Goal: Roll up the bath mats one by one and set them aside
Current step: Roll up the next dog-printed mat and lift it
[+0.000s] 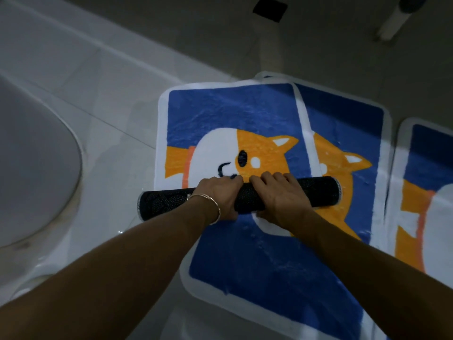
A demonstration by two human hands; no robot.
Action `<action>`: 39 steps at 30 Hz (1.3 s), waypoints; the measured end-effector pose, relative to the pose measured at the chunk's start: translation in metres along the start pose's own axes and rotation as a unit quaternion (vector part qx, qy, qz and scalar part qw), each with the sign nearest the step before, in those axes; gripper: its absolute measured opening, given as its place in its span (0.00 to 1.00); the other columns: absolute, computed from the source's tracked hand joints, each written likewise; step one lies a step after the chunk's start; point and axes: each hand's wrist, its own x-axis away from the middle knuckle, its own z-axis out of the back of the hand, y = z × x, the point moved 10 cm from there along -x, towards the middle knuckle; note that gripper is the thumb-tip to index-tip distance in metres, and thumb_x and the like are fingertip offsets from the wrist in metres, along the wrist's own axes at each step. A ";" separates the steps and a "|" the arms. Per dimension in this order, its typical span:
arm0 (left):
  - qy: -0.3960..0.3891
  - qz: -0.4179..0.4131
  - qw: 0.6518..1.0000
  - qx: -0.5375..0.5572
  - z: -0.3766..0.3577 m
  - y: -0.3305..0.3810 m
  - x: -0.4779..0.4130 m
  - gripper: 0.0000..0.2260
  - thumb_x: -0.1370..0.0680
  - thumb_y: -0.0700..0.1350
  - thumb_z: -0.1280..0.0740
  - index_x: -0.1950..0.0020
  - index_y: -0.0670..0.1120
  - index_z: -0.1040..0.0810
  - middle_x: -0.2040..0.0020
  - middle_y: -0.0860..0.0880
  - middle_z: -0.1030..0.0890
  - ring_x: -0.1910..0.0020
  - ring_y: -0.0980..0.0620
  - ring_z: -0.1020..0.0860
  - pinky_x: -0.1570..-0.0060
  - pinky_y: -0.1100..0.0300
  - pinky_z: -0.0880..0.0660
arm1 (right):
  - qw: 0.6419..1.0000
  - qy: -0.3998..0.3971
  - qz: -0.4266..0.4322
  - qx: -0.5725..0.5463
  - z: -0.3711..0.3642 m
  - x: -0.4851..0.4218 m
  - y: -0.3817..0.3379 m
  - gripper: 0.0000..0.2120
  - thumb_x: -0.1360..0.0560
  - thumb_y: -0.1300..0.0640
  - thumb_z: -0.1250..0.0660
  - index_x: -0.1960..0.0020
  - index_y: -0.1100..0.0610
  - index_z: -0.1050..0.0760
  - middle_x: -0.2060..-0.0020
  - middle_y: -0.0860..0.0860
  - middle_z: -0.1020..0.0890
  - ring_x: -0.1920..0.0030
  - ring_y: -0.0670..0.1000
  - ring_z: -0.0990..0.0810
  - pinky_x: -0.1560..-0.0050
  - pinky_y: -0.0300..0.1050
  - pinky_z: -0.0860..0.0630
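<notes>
The left hand [219, 197] and the right hand [278, 198] sit side by side, nearly touching, on the middle of a dark roll [316, 192]. Both have their fingers curled over its far side and are gripping it. A thin bracelet [216, 210] circles the left wrist. The roll is the wound-up near end of a bath mat [228, 119], its black dotted underside facing out. The rest of that mat lies flat beyond the hands, blue with an orange and white dog. A second mat [269, 271] with the same picture lies under it, showing to the right and on the near side. A third mat [431, 173] lies just beside them at the right edge. All rest on the pale tiled floor [110, 99], with a grey rounded fixture [31, 168] at the left.
</notes>
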 end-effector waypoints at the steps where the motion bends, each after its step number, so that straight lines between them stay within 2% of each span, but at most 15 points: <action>1: 0.010 0.003 1.000 -0.010 -0.001 0.001 0.003 0.23 0.29 0.52 0.31 0.40 0.46 0.35 0.46 0.44 0.24 0.51 0.41 0.22 0.62 0.55 0.32 | 1.000 0.010 -0.010 0.009 -0.002 0.003 0.001 0.28 0.43 0.51 0.21 0.47 0.57 0.27 0.60 0.56 0.23 0.61 0.60 0.24 0.56 0.56 0.26; 6: 0.060 0.054 0.994 -0.076 -0.008 0.005 0.016 0.31 0.28 0.54 0.33 0.29 0.46 0.40 0.43 0.44 0.27 0.50 0.43 0.24 0.61 0.55 0.35 | 0.999 -0.049 0.017 0.005 -0.008 0.000 -0.007 0.22 0.29 0.57 0.32 0.38 0.56 0.35 0.47 0.56 0.28 0.47 0.59 0.28 0.46 0.55 0.35; 11: 0.079 0.022 0.992 -0.101 -0.008 0.001 0.014 0.33 0.34 0.53 0.28 0.32 0.46 0.33 0.48 0.43 0.24 0.57 0.42 0.23 0.66 0.55 0.32 | 0.990 -0.134 0.023 -0.042 -0.010 -0.011 -0.002 0.24 0.29 0.53 0.31 0.37 0.54 0.36 0.45 0.55 0.27 0.45 0.58 0.28 0.51 0.50 0.37; 14: -0.010 0.013 0.999 -0.035 -0.011 -0.001 0.006 0.28 0.29 0.51 0.30 0.34 0.46 0.36 0.44 0.44 0.26 0.49 0.42 0.23 0.60 0.54 0.32 | 0.983 -0.167 0.020 -0.066 -0.014 -0.015 -0.002 0.25 0.30 0.52 0.29 0.38 0.55 0.35 0.45 0.55 0.26 0.45 0.59 0.26 0.54 0.47 0.39; 17: -0.069 -0.008 0.998 -0.004 -0.007 -0.002 -0.004 0.25 0.31 0.52 0.28 0.39 0.48 0.33 0.46 0.45 0.23 0.49 0.44 0.22 0.57 0.56 0.29 | 0.993 -0.107 0.003 -0.043 -0.007 -0.010 0.001 0.26 0.30 0.51 0.31 0.36 0.54 0.35 0.44 0.55 0.27 0.44 0.59 0.28 0.49 0.49 0.37; 20: -0.104 -0.029 0.994 0.009 -0.006 -0.001 -0.008 0.26 0.32 0.53 0.27 0.39 0.48 0.32 0.45 0.45 0.22 0.49 0.45 0.22 0.53 0.54 0.25 | 0.999 -0.044 0.000 -0.020 0.002 -0.002 -0.003 0.24 0.30 0.51 0.32 0.36 0.55 0.34 0.45 0.56 0.27 0.46 0.59 0.28 0.47 0.52 0.35; 22: -0.079 -0.028 0.996 0.011 -0.004 0.000 -0.005 0.28 0.31 0.53 0.28 0.36 0.48 0.34 0.44 0.45 0.23 0.47 0.45 0.23 0.52 0.53 0.25 | 0.997 -0.074 -0.013 -0.026 0.000 -0.004 -0.001 0.24 0.29 0.51 0.32 0.37 0.55 0.35 0.46 0.55 0.26 0.46 0.58 0.28 0.49 0.50 0.36; 25: 0.016 -0.004 0.999 -0.031 -0.005 0.000 0.006 0.32 0.29 0.52 0.31 0.30 0.48 0.40 0.41 0.45 0.29 0.44 0.43 0.27 0.53 0.53 0.31 | 0.986 -0.151 -0.001 -0.069 -0.003 -0.018 0.001 0.24 0.30 0.50 0.30 0.38 0.54 0.34 0.46 0.55 0.24 0.46 0.58 0.25 0.54 0.46 0.38; 27: 0.043 0.015 0.998 -0.052 -0.005 -0.002 0.011 0.29 0.29 0.51 0.32 0.31 0.48 0.39 0.41 0.45 0.29 0.45 0.43 0.28 0.55 0.53 0.32 | 0.981 -0.175 0.012 -0.083 -0.004 -0.023 -0.002 0.25 0.31 0.50 0.29 0.38 0.55 0.33 0.46 0.54 0.24 0.46 0.58 0.25 0.54 0.46 0.36; 28: 0.035 0.021 0.998 -0.039 -0.005 -0.005 0.009 0.27 0.28 0.51 0.32 0.33 0.47 0.38 0.42 0.45 0.28 0.45 0.43 0.27 0.55 0.53 0.32 | 0.985 -0.158 0.014 -0.075 -0.002 -0.023 -0.003 0.26 0.31 0.50 0.28 0.37 0.55 0.33 0.46 0.54 0.24 0.46 0.58 0.25 0.52 0.46 0.35; 31: -0.035 0.007 0.999 0.040 -0.001 -0.012 -0.006 0.26 0.31 0.51 0.28 0.37 0.47 0.34 0.44 0.44 0.24 0.47 0.43 0.24 0.54 0.53 0.27 | 1.000 -0.019 0.015 -0.009 0.008 -0.013 -0.005 0.33 0.39 0.52 0.23 0.37 0.58 0.28 0.50 0.57 0.23 0.52 0.61 0.23 0.46 0.56 0.28; 32: -0.060 -0.001 0.996 0.064 0.002 -0.013 -0.010 0.27 0.32 0.51 0.27 0.37 0.48 0.33 0.45 0.45 0.23 0.48 0.44 0.23 0.53 0.54 0.26 | 0.999 0.031 0.006 -0.002 0.012 -0.009 -0.003 0.33 0.41 0.54 0.23 0.38 0.59 0.27 0.52 0.58 0.22 0.54 0.62 0.22 0.46 0.59 0.26; 34: -0.077 -0.007 0.993 0.090 0.006 -0.014 -0.014 0.27 0.32 0.51 0.26 0.37 0.48 0.32 0.45 0.45 0.22 0.48 0.45 0.23 0.54 0.56 0.27 | 0.997 0.072 -0.014 0.017 0.012 -0.006 0.002 0.31 0.40 0.58 0.24 0.39 0.59 0.26 0.54 0.59 0.22 0.55 0.63 0.22 0.46 0.61 0.26; 36: -0.048 -0.003 0.996 0.072 0.007 -0.012 -0.009 0.32 0.31 0.51 0.28 0.31 0.48 0.37 0.43 0.45 0.24 0.46 0.45 0.24 0.52 0.54 0.28 | 0.998 0.050 -0.016 0.022 0.013 -0.010 0.002 0.31 0.40 0.58 0.24 0.38 0.59 0.27 0.54 0.59 0.22 0.56 0.63 0.23 0.48 0.60 0.26; 39: 0.037 0.015 0.998 -0.058 0.003 -0.007 0.003 0.39 0.29 0.53 0.31 0.24 0.47 0.48 0.37 0.45 0.31 0.41 0.44 0.29 0.46 0.50 0.32 | 0.997 -0.073 -0.003 -0.021 0.003 -0.025 0.004 0.32 0.30 0.54 0.30 0.29 0.55 0.38 0.42 0.57 0.27 0.44 0.61 0.28 0.40 0.56 0.34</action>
